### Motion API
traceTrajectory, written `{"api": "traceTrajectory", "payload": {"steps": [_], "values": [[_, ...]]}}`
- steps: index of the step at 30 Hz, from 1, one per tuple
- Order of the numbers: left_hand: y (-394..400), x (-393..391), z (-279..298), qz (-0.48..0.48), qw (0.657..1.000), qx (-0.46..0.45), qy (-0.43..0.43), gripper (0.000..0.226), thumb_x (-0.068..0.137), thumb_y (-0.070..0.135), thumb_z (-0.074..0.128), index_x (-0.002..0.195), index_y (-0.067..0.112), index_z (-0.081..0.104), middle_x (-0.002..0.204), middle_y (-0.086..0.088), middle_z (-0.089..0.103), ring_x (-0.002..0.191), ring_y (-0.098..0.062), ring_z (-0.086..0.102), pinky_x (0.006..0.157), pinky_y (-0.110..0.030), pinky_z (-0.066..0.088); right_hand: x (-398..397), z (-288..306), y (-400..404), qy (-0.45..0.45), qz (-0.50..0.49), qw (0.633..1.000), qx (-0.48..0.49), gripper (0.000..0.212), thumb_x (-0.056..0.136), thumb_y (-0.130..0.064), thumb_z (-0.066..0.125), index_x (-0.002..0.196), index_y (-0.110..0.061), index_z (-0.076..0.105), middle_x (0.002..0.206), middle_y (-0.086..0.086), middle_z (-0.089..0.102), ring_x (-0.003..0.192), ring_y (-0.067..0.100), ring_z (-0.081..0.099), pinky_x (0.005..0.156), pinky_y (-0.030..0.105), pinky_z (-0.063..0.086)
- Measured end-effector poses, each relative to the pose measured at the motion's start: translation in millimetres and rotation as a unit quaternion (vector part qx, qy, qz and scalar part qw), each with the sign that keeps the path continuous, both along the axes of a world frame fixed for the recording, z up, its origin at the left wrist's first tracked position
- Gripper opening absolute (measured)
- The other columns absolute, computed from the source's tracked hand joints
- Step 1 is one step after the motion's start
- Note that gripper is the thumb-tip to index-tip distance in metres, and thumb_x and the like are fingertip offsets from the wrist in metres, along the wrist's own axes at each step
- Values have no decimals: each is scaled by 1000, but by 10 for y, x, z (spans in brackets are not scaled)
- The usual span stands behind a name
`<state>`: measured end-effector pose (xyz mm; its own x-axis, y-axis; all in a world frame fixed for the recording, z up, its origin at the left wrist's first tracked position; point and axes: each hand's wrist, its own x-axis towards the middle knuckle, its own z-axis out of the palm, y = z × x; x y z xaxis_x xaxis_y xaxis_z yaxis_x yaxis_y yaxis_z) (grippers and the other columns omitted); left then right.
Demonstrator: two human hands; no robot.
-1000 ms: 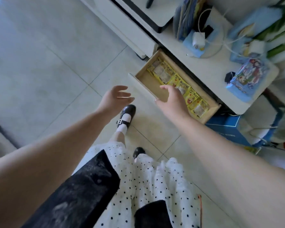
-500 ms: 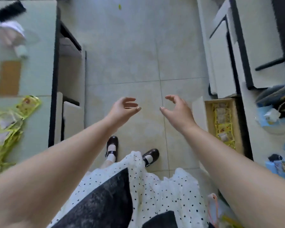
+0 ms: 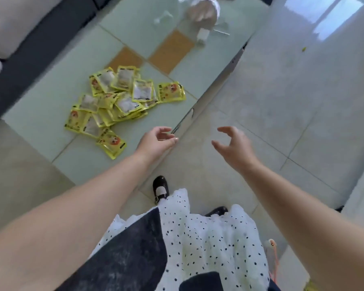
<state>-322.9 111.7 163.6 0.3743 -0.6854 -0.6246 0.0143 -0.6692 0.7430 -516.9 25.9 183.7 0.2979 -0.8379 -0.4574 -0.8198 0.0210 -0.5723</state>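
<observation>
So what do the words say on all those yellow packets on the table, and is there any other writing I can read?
Yellow packets: dark print and orange-red pictures on some, too blurred to read.
Small white thing at the far end of the glass table: no writing that can be made out.
No other words, numbers or signs show.

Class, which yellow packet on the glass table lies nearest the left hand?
The packet at the near tip of the pile, picture side up, closest to the left hand.
</observation>
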Motion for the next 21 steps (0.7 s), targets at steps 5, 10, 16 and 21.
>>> {"api": "traceTrajectory", "payload": {"steps": [5, 10, 16, 21], "values": [[436, 1046, -224, 142, 989, 38, 7, 29, 85, 15, 68, 111, 19, 55, 106, -2, 65, 91, -10, 59, 71, -20, 44, 1010, -237, -8, 24, 67, 997, 21, 43, 88, -27, 63, 129, -17, 54, 131, 7, 53, 120, 20, 50, 85, 21, 32], [641, 1634, -453, 237, 970, 57, 14, 25, 85, 15, 67, 107, 20, 56, 104, -1, 65, 89, -13, 62, 68, -21, 45, 1716, -420, -83, 36, 128, 991, 29, 43, 88, -27, 63, 128, -17, 54, 132, 6, 53, 119, 20, 51, 90, 22, 34], [331, 1980, -807, 301, 950, 72, 29, 25, 83, 20, 70, 104, 20, 56, 99, -1, 66, 93, -17, 62, 71, -29, 50, 2211, -755, -536, 62, 157, 985, 46, 52, 90, -32, 60, 137, -18, 45, 141, 5, 48, 124, 21, 48, 93, 25, 36], [-173, 2158, -1070, 322, 934, 139, 59, 42, 81, 29, 71, 119, 17, 56, 106, -6, 64, 102, -19, 59, 90, -38, 50, 2482, -1078, -924, 111, 167, 976, 84, 63, 90, -35, 58, 145, -19, 32, 145, 6, 45, 130, 25, 45, 97, 34, 42]]}}
